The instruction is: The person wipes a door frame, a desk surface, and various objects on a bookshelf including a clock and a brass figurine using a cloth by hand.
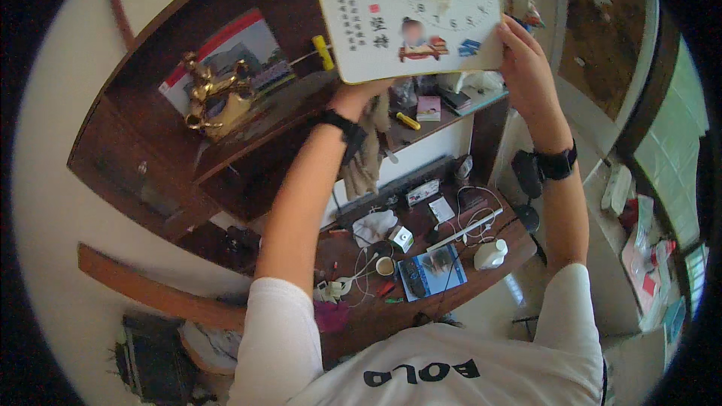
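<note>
A white rectangular clock [389,17] with a thin gold edge, printed numerals, writing and a small cartoon figure is held up at the top of the view. My left hand [361,96] is at its lower left edge, with the fingers hidden behind the clock. My right hand [524,56] grips its right edge, thumb near the front. Both wrists wear black bands. Just left of the clock, a yellow-handled tool [322,53] with a thin shaft is at the shelf. A brown cloth [364,163] hangs below my left hand.
A gold figurine [217,96] and a picture [242,56] stand on the dark wooden shelf at left. A yellow-handled screwdriver [408,120] lies on the lower shelf. The desk [361,316] below carries a cup [385,266], cables and a white bottle [491,254].
</note>
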A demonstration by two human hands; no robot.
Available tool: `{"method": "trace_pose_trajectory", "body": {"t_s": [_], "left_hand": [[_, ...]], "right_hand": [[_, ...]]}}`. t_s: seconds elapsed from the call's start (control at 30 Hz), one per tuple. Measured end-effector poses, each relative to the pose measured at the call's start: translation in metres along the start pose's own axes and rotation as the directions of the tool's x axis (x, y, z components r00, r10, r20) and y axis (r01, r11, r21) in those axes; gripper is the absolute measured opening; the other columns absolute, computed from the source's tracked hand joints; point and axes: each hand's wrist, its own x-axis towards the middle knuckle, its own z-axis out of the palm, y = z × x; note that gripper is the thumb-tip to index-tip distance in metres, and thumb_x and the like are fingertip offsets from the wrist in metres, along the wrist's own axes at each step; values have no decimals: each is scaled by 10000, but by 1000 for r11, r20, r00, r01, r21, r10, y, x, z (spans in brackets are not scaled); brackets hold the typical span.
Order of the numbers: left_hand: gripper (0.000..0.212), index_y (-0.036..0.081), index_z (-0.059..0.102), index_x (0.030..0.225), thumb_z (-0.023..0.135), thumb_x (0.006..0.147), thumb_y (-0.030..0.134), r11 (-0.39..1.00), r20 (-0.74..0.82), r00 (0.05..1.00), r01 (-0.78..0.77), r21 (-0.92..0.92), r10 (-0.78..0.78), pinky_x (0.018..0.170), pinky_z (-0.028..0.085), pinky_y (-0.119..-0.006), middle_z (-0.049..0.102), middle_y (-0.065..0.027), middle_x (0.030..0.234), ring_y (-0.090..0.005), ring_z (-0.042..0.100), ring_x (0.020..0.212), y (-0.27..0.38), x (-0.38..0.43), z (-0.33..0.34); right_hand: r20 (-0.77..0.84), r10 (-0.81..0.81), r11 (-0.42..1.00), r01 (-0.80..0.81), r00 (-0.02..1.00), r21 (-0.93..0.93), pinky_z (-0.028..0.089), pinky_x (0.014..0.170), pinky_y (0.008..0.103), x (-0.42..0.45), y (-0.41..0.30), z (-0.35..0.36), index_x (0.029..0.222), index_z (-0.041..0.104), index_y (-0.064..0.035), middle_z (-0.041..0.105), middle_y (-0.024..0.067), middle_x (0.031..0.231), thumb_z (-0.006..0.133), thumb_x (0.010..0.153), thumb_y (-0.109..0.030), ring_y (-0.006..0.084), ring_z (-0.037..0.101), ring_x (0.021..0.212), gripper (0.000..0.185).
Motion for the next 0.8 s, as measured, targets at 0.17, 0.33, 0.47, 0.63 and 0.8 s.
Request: {"method": "trace_pose_trajectory", "body": {"t_s": [0.17,0.33,0.47,0.63,0.8], "left_hand": [[357,72,608,1282,517,1005,278,996,-126,991,55,72,-45,971,487,-470,643,-180,1233,-384,604,1133,9,1,7],[356,84,620,1277,539,991,281,969,-227,964,179,170,-139,939,510,-466,657,-172,1227,-378,624,1117,1,-20,-2],[356,94,629,1272,556,979,283,903,-252,927,342,258,-279,914,529,-462,668,-165,1222,-374,639,1104,1,-44,-25],[372,161,657,1271,574,941,312,690,-234,834,546,475,-499,811,579,-468,713,-135,1194,-385,692,1042,1,-67,-65],[386,82,698,1224,548,939,295,498,-65,659,625,601,-749,868,568,-461,724,-173,1152,-395,696,1058,22,-66,-86]], "right_hand": [[26,30,997,-32,999,73,517,956,334,6,1,-14,1351,560,32,664,77,1230,553,1054,-199,175,640,1110,377],[67,79,997,-80,995,10,510,954,305,9,15,-4,1358,562,32,672,76,1220,555,1054,-198,148,641,1097,382],[97,85,995,-90,992,49,507,928,285,12,13,15,1350,572,26,683,63,1199,559,1052,-197,134,639,1091,372],[167,90,983,-115,982,143,508,938,288,28,29,18,1316,591,21,682,71,1202,561,1050,-193,142,639,1095,343],[186,105,972,-140,977,187,492,988,300,41,39,10,1353,555,36,659,94,1232,531,1063,-190,156,628,1127,368]]}}
